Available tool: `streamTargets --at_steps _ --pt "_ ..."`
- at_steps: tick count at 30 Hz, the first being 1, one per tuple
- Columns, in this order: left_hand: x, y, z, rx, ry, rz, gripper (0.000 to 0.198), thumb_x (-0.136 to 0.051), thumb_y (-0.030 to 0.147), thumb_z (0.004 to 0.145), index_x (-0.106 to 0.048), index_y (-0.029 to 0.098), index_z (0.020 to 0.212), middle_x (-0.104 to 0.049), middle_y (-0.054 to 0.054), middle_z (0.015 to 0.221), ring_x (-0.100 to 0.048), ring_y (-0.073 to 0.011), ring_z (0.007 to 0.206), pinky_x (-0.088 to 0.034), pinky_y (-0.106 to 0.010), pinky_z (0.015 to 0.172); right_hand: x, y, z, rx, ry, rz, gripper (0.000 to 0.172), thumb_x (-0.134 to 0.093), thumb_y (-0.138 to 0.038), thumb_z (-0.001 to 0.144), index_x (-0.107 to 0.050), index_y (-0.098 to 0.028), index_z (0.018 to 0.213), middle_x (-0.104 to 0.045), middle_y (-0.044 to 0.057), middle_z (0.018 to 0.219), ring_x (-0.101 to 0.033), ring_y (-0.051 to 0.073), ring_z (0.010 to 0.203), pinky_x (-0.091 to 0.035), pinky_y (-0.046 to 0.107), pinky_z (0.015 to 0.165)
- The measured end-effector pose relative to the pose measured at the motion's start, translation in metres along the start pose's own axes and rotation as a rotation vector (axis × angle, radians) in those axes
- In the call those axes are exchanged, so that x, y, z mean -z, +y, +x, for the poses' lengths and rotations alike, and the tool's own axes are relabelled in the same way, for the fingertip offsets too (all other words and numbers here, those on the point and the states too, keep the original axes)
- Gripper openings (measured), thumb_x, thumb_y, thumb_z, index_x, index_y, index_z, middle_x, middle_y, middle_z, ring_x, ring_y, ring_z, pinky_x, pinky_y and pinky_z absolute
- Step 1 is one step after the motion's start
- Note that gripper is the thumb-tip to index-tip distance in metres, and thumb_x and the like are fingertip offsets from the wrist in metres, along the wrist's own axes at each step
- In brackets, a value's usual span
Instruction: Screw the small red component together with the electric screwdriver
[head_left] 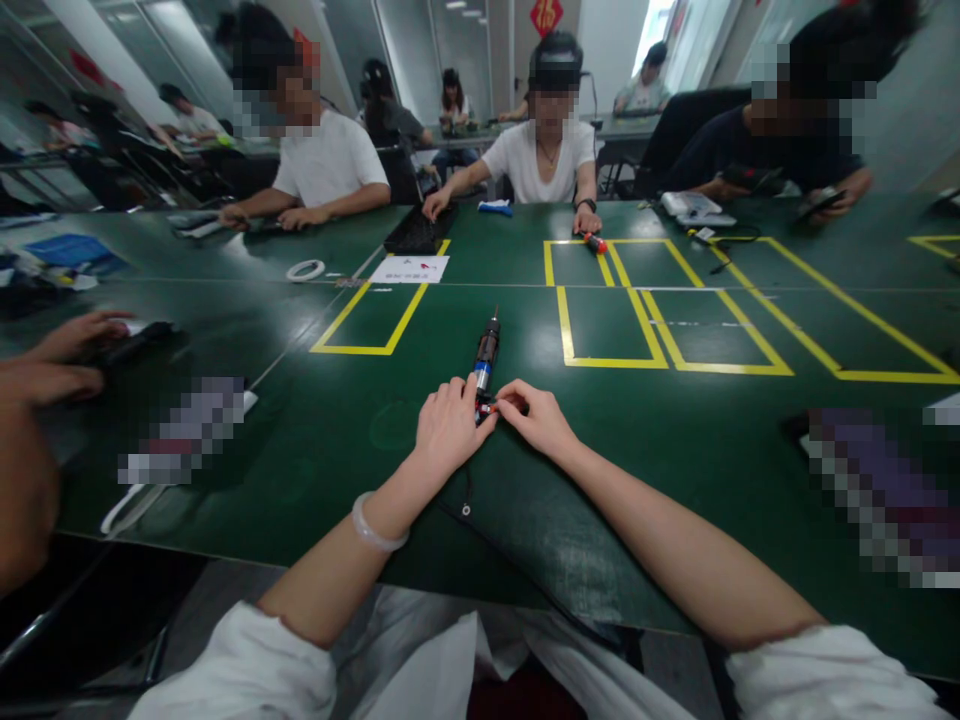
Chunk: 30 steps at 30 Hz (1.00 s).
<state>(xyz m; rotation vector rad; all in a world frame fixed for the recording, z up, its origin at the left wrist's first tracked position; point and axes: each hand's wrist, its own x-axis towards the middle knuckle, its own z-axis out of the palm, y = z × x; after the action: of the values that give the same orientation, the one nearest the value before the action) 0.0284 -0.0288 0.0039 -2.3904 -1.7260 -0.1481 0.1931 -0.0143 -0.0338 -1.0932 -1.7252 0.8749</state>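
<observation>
An electric screwdriver (487, 348), dark with a blue and silver band, lies on the green table (645, 480) with its thin bit pointing away from me. My left hand (448, 428) is laid over its near end, fingers together and holding it. From the right, my right hand (541, 422) reaches that same end, thumb and fingertips pinched by a small red part (485, 410). What the pinch holds is too small to tell. Behind my left hand a black cable (536, 580) runs to the table edge, with a small metal ring (466, 510) beside it.
Yellow tape outlines (615, 363) mark the table ahead. Across it, a person's hand (587, 222) is by a red-and-black tool (596, 243), near a black tray (416, 232) and a white paper (411, 269). At left, a person's hands (67, 350) hold a dark device (131, 342).
</observation>
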Motion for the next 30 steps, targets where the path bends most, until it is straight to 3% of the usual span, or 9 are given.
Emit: streamTargets --at_steps 6,12,15,19,25,30 --pt "0.001 -0.017 -0.003 -0.01 0.007 0.017 0.06 -0.047 0.051 0.089 -0.043 0.019 0.139 -0.057 -0.014 0.11 -0.053 -0.0295 0.099 -0.04 -0.039 0.083 -0.002 -0.002 -0.003 0.063 -0.112 0.038 0.012 -0.055 -0.023 0.086 -0.062 -0.018 0.095 -0.069 0.002 0.089 -0.064 0.014 0.081 -0.048 0.027 0.075" --pt "0.007 -0.054 -0.021 0.005 -0.052 0.072 0.062 -0.044 0.054 0.089 -0.043 0.018 0.14 -0.057 -0.016 0.113 -0.054 -0.0314 0.099 -0.04 -0.04 0.083 -0.004 0.001 -0.003 0.079 -0.155 -0.019 0.015 -0.054 -0.02 0.087 -0.061 -0.018 0.099 -0.068 0.003 0.094 -0.062 0.014 0.082 -0.047 0.027 0.076" --pt "0.009 -0.084 -0.034 0.059 -0.099 0.113 0.063 -0.038 0.056 0.091 -0.043 0.017 0.14 -0.057 -0.017 0.115 -0.055 -0.0328 0.098 -0.041 -0.041 0.082 -0.003 0.003 -0.002 0.086 -0.168 -0.024 0.014 -0.054 -0.018 0.086 -0.062 -0.017 0.098 -0.067 0.003 0.092 -0.062 0.014 0.081 -0.047 0.027 0.076" --pt "0.006 -0.14 -0.05 0.158 -0.141 0.171 0.068 -0.032 0.058 0.091 -0.04 0.014 0.142 -0.055 -0.02 0.12 -0.056 -0.0361 0.101 -0.043 -0.042 0.081 -0.002 0.001 -0.002 0.086 -0.182 -0.057 0.012 -0.055 -0.017 0.086 -0.063 -0.017 0.094 -0.067 0.003 0.089 -0.061 0.013 0.079 -0.046 0.026 0.074" --pt "0.003 -0.222 -0.065 0.278 -0.197 0.202 0.071 -0.038 0.06 0.089 -0.041 0.013 0.141 -0.058 -0.02 0.116 -0.057 -0.0359 0.101 -0.043 -0.04 0.079 -0.003 0.0 -0.002 0.091 -0.201 -0.112 0.01 -0.055 -0.016 0.087 -0.064 -0.018 0.092 -0.067 0.003 0.089 -0.061 0.014 0.079 -0.045 0.026 0.074" --pt "0.007 -0.254 -0.067 0.368 -0.163 0.179 0.069 -0.047 0.059 0.084 -0.048 0.014 0.136 -0.059 -0.019 0.113 -0.058 -0.0377 0.097 -0.043 -0.04 0.075 -0.003 0.003 -0.001 0.108 -0.206 -0.154 0.01 -0.057 -0.016 0.087 -0.065 -0.018 0.092 -0.067 0.002 0.089 -0.06 0.014 0.082 -0.045 0.027 0.076"
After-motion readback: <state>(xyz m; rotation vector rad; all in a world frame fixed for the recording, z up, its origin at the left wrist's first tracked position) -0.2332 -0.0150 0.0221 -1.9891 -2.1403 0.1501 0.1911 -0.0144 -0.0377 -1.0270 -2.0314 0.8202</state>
